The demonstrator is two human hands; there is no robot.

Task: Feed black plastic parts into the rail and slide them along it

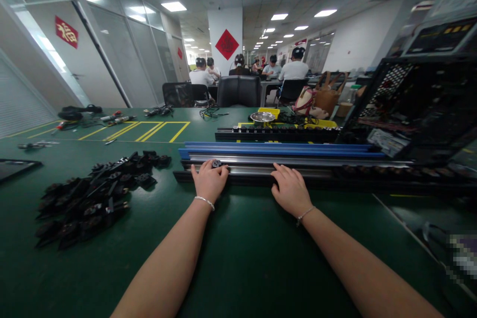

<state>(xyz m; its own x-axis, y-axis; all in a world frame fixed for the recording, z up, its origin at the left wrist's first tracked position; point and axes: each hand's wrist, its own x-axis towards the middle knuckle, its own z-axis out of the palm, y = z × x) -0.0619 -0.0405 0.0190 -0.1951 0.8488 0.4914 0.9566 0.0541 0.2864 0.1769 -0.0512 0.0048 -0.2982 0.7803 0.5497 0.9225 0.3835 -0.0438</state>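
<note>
A long black rail with a shiny metal channel (249,171) lies across the bench in front of me. At its left end my left hand (209,181) curls its fingers around a small black part (216,163), which peeks out beyond the knuckles. My fingertips there hide most of the part. Farther right, my right hand (292,190) rests on the rail's near edge, fingers stretched forward and thumb apart, with nothing visible in it. Small dark parts (367,172) sit in a row along the rail's right stretch. Directly behind the rail runs a blue rail (276,149).
A pile of black parts (89,194) lies at left on the green bench (238,258). Behind the rails are another black rail (279,135), a metal bowl (263,117) and a yellow tray (269,111). A dark open-sided case (421,94) stands at right. Several people sit farther back.
</note>
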